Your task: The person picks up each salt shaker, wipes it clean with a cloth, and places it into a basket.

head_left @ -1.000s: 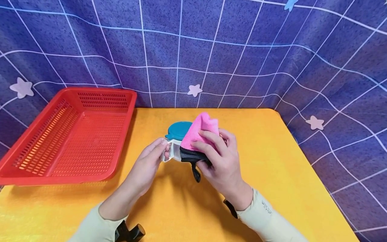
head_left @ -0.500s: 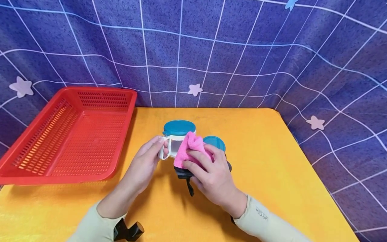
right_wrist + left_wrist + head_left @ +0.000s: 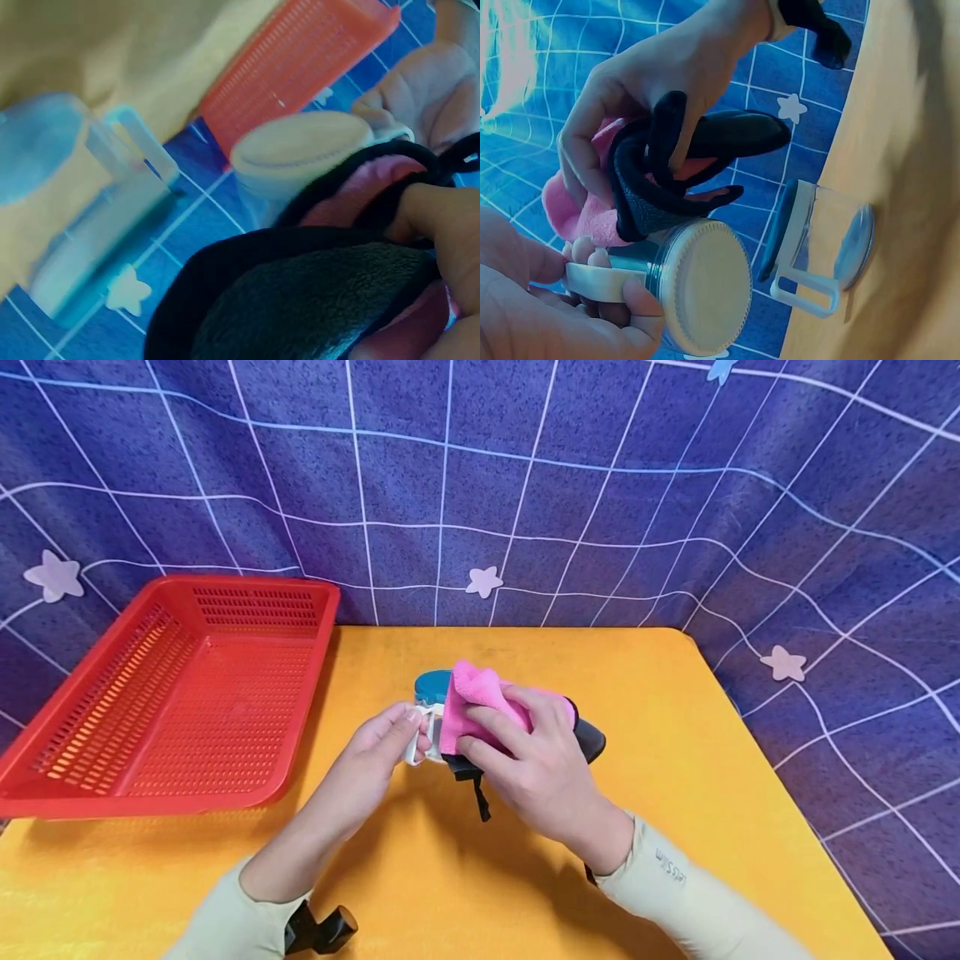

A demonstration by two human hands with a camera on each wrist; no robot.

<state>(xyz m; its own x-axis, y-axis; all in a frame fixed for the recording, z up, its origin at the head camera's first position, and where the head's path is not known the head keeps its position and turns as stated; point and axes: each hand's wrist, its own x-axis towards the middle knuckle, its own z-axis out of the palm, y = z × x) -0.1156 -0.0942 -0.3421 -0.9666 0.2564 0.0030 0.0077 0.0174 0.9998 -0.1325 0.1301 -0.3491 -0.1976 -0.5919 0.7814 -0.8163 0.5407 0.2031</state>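
My left hand [image 3: 367,764] grips the white handle of a clear jar [image 3: 707,289] with a teal lid, held above the table. The jar's base faces the left wrist camera. A pink cloth [image 3: 483,706] with black edging, a dark grey side and a hanging loop is bunched in my right hand [image 3: 543,768]. It lies against the jar's right side and covers much of it in the head view. A second handled jar [image 3: 825,232] with a teal lid stands on the table; the cloth and right hand hide it in the head view.
A red slotted basket [image 3: 225,693] stands at the left of the yellow table [image 3: 712,827]. Behind the table hangs a blue grid-patterned curtain [image 3: 405,493] with stars. A black device [image 3: 322,931] is strapped at my left wrist.
The right hand and cloth moved down off the jar, then back up and right over its side. The second jar's lid showed half a second ago and is now covered. The left hand shifted slightly.
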